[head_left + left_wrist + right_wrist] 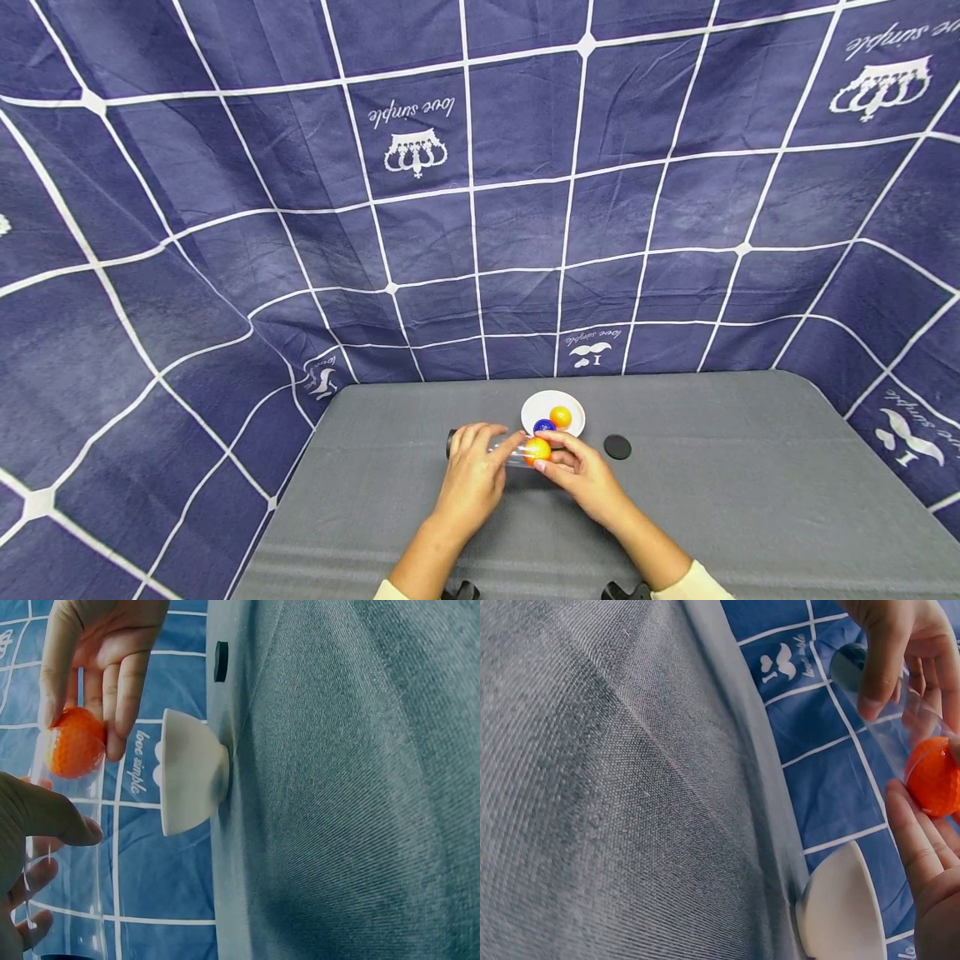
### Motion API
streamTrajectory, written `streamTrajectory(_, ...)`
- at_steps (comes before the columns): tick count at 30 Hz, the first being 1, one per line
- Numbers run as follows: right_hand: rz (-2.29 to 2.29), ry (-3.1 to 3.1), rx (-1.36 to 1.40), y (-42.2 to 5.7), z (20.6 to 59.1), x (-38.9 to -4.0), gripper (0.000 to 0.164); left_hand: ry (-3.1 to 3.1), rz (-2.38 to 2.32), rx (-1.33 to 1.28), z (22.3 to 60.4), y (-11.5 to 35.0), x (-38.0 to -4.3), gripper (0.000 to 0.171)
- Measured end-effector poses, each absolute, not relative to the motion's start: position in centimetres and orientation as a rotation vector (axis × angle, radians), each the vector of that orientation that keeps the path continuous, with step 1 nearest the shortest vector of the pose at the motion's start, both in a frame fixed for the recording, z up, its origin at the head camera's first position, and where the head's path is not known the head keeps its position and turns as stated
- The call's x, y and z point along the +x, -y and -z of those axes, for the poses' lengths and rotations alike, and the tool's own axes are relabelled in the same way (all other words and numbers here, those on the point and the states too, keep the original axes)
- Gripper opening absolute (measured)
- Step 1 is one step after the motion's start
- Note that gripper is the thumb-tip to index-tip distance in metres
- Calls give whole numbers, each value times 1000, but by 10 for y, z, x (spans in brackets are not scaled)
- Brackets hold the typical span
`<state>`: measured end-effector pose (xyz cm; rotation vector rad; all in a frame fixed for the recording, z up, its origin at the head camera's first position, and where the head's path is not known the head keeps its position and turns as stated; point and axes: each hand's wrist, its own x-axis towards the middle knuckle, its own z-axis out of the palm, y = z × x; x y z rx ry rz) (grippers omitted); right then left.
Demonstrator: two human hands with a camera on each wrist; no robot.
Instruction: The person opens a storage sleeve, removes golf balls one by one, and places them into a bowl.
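Note:
My left hand grips a clear plastic tube, held sideways above the table. A black cap closes its left end. At the right end, an orange ball with a dimpled look is pinched between the thumb and fingers of my right hand. In the left wrist view the ball sits at the tube's mouth; how deep it lies inside cannot be told. Just behind the hands stands a white bowl with a blue ball and another orange ball in it.
A round black lid lies on the grey cloth-covered table, right of the bowl. Blue curtain with white lines hangs behind the table and along both sides. Two dark objects show at the near edge.

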<state>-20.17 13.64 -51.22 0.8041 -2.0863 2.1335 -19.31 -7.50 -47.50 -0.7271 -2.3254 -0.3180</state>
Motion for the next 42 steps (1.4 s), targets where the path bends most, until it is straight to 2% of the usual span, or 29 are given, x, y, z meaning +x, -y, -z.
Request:
streamTrajectory(27,-1918,2156,634,-147,500,-215,43,2386,644,-525,487,78,-191,64)
streamTrajectory(42,-1378,2285,428,-158,508,-235,41,2404,830,-471,495,76,-190,58)
